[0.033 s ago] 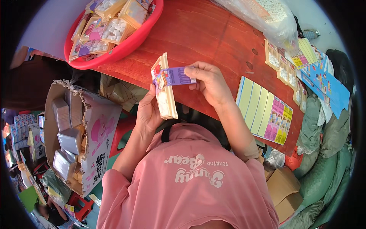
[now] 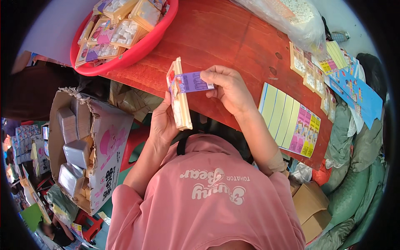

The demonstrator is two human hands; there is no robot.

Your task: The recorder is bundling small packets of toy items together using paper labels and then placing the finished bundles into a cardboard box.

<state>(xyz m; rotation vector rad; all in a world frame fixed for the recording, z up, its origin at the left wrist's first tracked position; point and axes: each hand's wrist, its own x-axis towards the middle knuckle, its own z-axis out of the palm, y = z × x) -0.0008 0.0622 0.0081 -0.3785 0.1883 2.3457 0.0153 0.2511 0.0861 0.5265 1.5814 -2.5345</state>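
Observation:
My left hand [image 2: 163, 118] grips a shallow cream-coloured tray [image 2: 183, 112] from its left side, above the near edge of the table. White pieces partly show on its face, which is turned away at a steep angle. A purple printed sticker strip [image 2: 192, 82] lies across the tray's upper part, and its free end sticks out to the right. That end is pinched between the thumb and fingers of my right hand [image 2: 227, 87]. To the right of this hand, a sheet of stickers [image 2: 287, 116], pale yellow with pink and yellow printed parts, rests on the table.
A red basin [image 2: 168, 30] piled with labelled trays stands at the far left of the red wooden table [image 2: 216, 37]. Several filled trays [image 2: 309, 75] line the right edge, near blue printed sheets [image 2: 358, 96] and a clear bag [image 2: 287, 21]. Below left is a cardboard box [image 2: 109, 154] of trays.
The tray has turned slightly in my left hand, so its face shows less. The purple strip and my right hand have shifted a little upward.

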